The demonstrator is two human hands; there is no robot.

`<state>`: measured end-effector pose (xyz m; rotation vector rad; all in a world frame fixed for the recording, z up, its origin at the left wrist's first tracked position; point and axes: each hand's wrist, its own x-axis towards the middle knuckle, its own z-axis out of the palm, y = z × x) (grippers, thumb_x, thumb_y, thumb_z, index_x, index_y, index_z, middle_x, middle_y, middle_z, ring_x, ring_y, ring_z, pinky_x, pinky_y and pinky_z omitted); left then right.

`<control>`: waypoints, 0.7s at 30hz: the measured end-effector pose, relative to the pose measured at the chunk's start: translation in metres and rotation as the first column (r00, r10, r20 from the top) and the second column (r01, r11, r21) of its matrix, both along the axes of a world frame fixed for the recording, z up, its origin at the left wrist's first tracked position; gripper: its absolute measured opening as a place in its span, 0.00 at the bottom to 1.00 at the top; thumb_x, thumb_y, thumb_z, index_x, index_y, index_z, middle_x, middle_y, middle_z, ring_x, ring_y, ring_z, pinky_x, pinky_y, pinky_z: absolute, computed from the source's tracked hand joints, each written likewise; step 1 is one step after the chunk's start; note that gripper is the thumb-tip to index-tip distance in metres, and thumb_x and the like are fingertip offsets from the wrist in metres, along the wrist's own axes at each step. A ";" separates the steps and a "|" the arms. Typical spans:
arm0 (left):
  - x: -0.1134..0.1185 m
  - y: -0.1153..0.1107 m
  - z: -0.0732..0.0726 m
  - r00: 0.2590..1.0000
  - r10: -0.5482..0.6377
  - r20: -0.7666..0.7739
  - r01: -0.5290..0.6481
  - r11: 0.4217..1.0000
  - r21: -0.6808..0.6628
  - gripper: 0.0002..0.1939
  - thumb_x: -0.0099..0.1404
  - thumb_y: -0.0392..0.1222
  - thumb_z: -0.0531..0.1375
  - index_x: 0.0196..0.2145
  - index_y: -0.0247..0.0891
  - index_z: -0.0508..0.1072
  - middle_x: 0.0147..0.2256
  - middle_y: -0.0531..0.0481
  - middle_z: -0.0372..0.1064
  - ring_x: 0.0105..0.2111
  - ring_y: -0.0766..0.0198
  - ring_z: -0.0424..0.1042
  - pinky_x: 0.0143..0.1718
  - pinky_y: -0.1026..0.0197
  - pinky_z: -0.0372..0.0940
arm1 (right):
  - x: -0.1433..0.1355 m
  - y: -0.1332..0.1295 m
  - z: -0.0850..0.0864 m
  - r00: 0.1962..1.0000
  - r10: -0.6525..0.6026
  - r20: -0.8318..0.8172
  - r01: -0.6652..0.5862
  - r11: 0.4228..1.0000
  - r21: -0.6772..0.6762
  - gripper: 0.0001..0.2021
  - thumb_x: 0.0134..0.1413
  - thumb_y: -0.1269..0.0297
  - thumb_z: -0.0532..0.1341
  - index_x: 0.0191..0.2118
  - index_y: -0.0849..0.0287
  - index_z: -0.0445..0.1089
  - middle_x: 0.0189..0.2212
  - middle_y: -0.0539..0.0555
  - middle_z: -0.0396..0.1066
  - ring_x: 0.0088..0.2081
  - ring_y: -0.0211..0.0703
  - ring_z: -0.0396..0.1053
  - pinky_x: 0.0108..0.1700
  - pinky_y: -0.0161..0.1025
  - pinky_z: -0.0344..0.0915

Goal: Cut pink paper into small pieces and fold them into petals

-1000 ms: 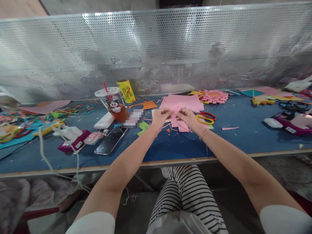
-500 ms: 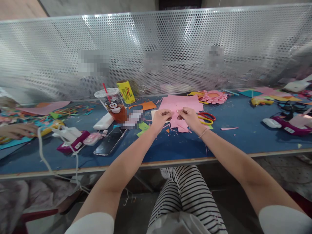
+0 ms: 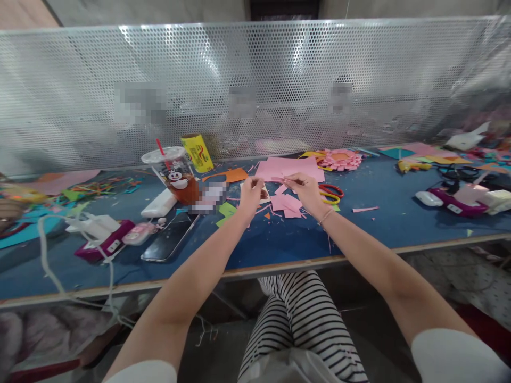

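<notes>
1. We clamp a small pink strip [image 3: 278, 179] between thumb and fingers of the right hand [image 3: 305, 189], above the tabletop [image 3: 287, 242].
2. We position the left hand [image 3: 250, 194] near the strip, its fingertips together; we cannot tell whether they grip paper.
3. Just beyond both hands, we see a larger pink sheet [image 3: 303, 166] lying flat.
4. Between our wrists, we find cut pink pieces [image 3: 288, 205]; a pale card [image 3: 264, 197] lies beside the left hand.
5. We locate red and yellow scissor handles [image 3: 341, 193] just beside the right hand.
</notes>
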<state>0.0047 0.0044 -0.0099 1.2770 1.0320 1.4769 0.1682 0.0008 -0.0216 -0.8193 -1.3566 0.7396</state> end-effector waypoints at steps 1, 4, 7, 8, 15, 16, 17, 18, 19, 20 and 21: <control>-0.001 0.000 0.001 0.996 -0.028 0.090 0.035 0.997 -0.075 0.12 0.54 0.48 0.58 0.28 0.37 0.64 0.20 0.56 0.62 0.17 0.71 0.64 0.22 0.65 0.61 | 0.002 0.001 0.000 0.999 -0.021 0.032 0.020 0.999 0.048 0.08 0.43 0.62 0.63 0.31 0.59 0.73 0.32 0.53 0.73 0.35 0.39 0.70 0.38 0.38 0.67; -0.002 0.001 0.004 0.947 -0.202 0.252 0.277 0.908 -0.313 0.19 0.55 0.56 0.56 0.25 0.35 0.64 0.21 0.49 0.66 0.23 0.64 0.70 0.27 0.61 0.65 | 0.007 0.003 0.000 0.982 0.021 0.189 -0.055 0.983 0.177 0.05 0.44 0.67 0.61 0.31 0.56 0.74 0.36 0.53 0.73 0.40 0.40 0.70 0.42 0.39 0.67; -0.002 0.003 0.002 0.929 -0.268 0.256 0.350 0.862 -0.366 0.17 0.50 0.52 0.62 0.24 0.35 0.64 0.21 0.48 0.68 0.25 0.63 0.71 0.28 0.61 0.66 | 0.010 0.005 -0.001 0.931 0.086 0.355 -0.179 0.954 0.239 0.08 0.44 0.73 0.58 0.30 0.57 0.73 0.35 0.53 0.73 0.39 0.39 0.70 0.42 0.39 0.66; -0.002 0.004 0.000 0.932 -0.287 0.224 0.350 0.872 -0.341 0.14 0.47 0.46 0.65 0.25 0.35 0.65 0.20 0.51 0.67 0.24 0.64 0.71 0.29 0.62 0.66 | 0.011 0.005 0.000 0.916 0.079 0.393 -0.191 0.948 0.255 0.09 0.44 0.74 0.57 0.29 0.57 0.73 0.35 0.53 0.73 0.39 0.39 0.70 0.42 0.39 0.66; -0.002 0.009 -0.011 0.957 -0.285 0.059 0.290 0.916 -0.278 0.15 0.39 0.34 0.67 0.27 0.33 0.67 0.23 0.53 0.68 0.22 0.70 0.68 0.29 0.64 0.65 | 0.045 0.015 0.004 0.715 -0.274 0.644 0.117 0.954 0.276 0.17 0.49 0.73 0.51 0.45 0.62 0.67 0.46 0.59 0.67 0.48 0.44 0.65 0.50 0.42 0.61; -0.003 0.010 -0.011 0.964 -0.258 0.069 0.267 0.924 -0.275 0.16 0.38 0.33 0.67 0.26 0.34 0.66 0.22 0.53 0.68 0.22 0.70 0.68 0.30 0.63 0.65 | 0.056 0.018 0.003 0.607 -0.346 0.715 0.247 0.938 0.243 0.19 0.48 0.72 0.52 0.48 0.64 0.65 0.48 0.62 0.65 0.50 0.47 0.63 0.52 0.44 0.59; -0.003 0.010 -0.011 0.968 -0.238 0.079 0.250 0.931 -0.267 0.17 0.37 0.32 0.67 0.27 0.34 0.65 0.22 0.53 0.68 0.23 0.69 0.69 0.30 0.63 0.65 | 0.068 0.020 0.002 0.484 -0.365 0.795 0.374 0.908 0.190 0.21 0.46 0.70 0.54 0.49 0.67 0.63 0.50 0.66 0.62 0.51 0.52 0.61 0.52 0.46 0.57; -0.003 0.011 -0.011 0.971 -0.224 0.083 0.238 0.937 -0.257 0.18 0.36 0.32 0.67 0.27 0.34 0.65 0.22 0.53 0.69 0.23 0.70 0.68 0.30 0.64 0.65 | 0.078 0.022 0.000 0.367 -0.302 0.880 0.465 0.879 0.108 0.24 0.45 0.66 0.57 0.50 0.70 0.62 0.50 0.70 0.60 0.51 0.57 0.61 0.51 0.48 0.58; -0.003 0.011 -0.011 0.973 -0.218 0.083 0.231 0.941 -0.245 0.18 0.36 0.31 0.67 0.26 0.34 0.65 0.22 0.53 0.69 0.23 0.70 0.68 0.29 0.65 0.64 | 0.086 0.024 -0.002 0.280 -0.195 0.940 0.538 0.843 0.015 0.26 0.45 0.61 0.58 0.49 0.72 0.62 0.49 0.73 0.61 0.50 0.61 0.62 0.49 0.50 0.59; -0.004 0.012 -0.011 0.973 -0.217 0.079 0.230 0.944 -0.235 0.18 0.36 0.31 0.67 0.26 0.34 0.65 0.21 0.53 0.68 0.22 0.71 0.67 0.27 0.67 0.62 | 0.093 0.025 -0.004 0.221 -0.074 0.973 0.584 0.809 -0.071 0.27 0.46 0.56 0.57 0.48 0.73 0.63 0.47 0.74 0.62 0.48 0.63 0.63 0.47 0.51 0.59; -0.004 0.012 -0.011 0.973 -0.217 0.075 0.229 0.947 -0.227 0.17 0.36 0.32 0.67 0.25 0.34 0.65 0.21 0.53 0.68 0.21 0.72 0.66 0.26 0.68 0.61 | 0.097 0.026 -0.005 0.182 0.025 0.983 0.602 0.788 -0.131 0.28 0.47 0.52 0.56 0.47 0.73 0.64 0.46 0.75 0.63 0.48 0.63 0.64 0.47 0.50 0.60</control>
